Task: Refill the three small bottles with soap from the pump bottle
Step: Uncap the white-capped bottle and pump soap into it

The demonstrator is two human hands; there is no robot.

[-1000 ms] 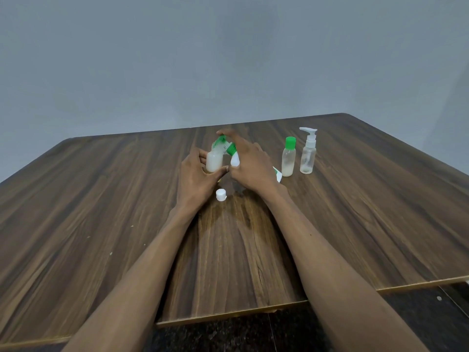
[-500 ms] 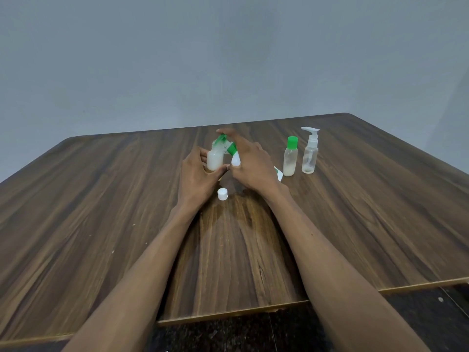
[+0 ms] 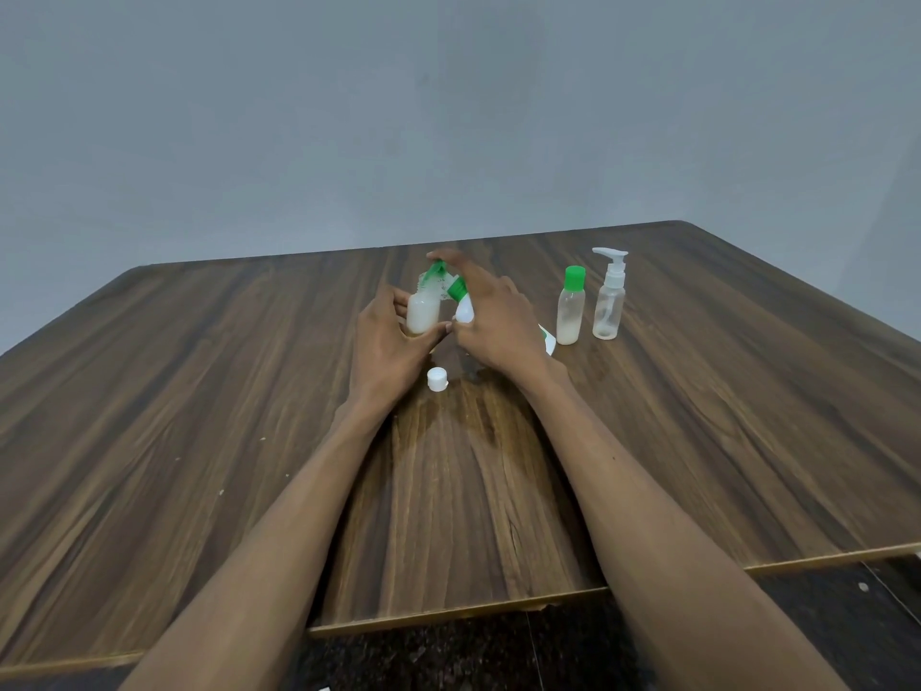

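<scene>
**Head view: soap going into an uncapped small bottle**

Landmark: white cap [image 3: 437, 379], loose on the wooden table [image 3: 199, 391]. Just beyond it, the left hand [image 3: 386, 349] grips a small bottle [image 3: 423, 315], upright, holding milky liquid. The right hand [image 3: 491, 324], beyond-right of the cap, is wrapped around the tilted pump bottle [image 3: 461, 301], fingers over its green nozzle. Farther right stand a green-capped bottle [image 3: 570, 307] and a clear spray bottle [image 3: 609, 299], side by side, apart.
</scene>
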